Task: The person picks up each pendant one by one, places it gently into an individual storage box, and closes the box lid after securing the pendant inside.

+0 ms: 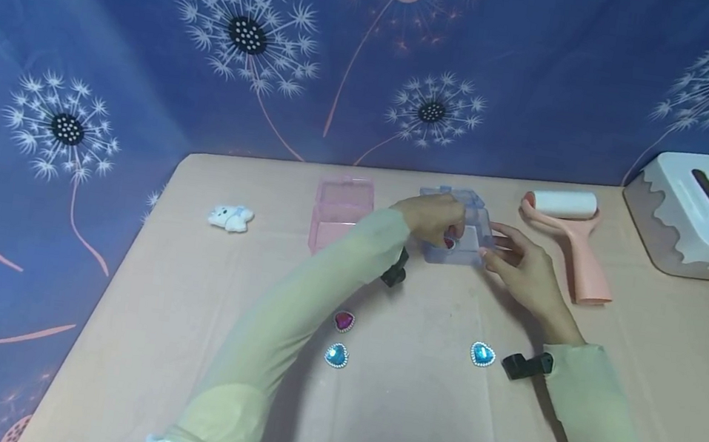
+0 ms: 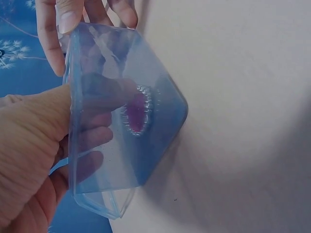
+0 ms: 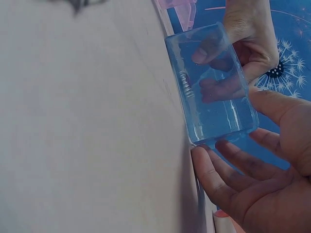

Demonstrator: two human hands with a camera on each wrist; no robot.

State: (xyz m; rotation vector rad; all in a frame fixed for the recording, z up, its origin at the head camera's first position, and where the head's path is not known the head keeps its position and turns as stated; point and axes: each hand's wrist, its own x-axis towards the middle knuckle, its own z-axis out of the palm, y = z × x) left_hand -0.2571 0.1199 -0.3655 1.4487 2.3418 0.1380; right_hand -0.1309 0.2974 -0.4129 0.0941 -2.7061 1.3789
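My left hand (image 1: 433, 218) reaches down into a clear blue plastic box (image 1: 467, 254) with its lid raised. Inside that box, a magenta gem with a beaded silver rim (image 2: 136, 112) lies at the bottom, close by the left fingertips. A gap shows between the left thumb and fingers (image 3: 214, 91) in the right wrist view. My right hand (image 1: 525, 273) holds the box at its right side, thumb near the front corner. On the table nearer to me lie a magenta heart gem (image 1: 344, 321), a blue heart gem (image 1: 337, 355) and another blue heart gem (image 1: 482, 354).
A pink plastic box (image 1: 344, 197) stands open left of the blue one, partly behind the left forearm. A white bear-shaped item (image 1: 231, 218) lies farther left. Right of the hands are a pink-handled lint roller (image 1: 581, 258) and a white-topped tissue box (image 1: 708, 215).
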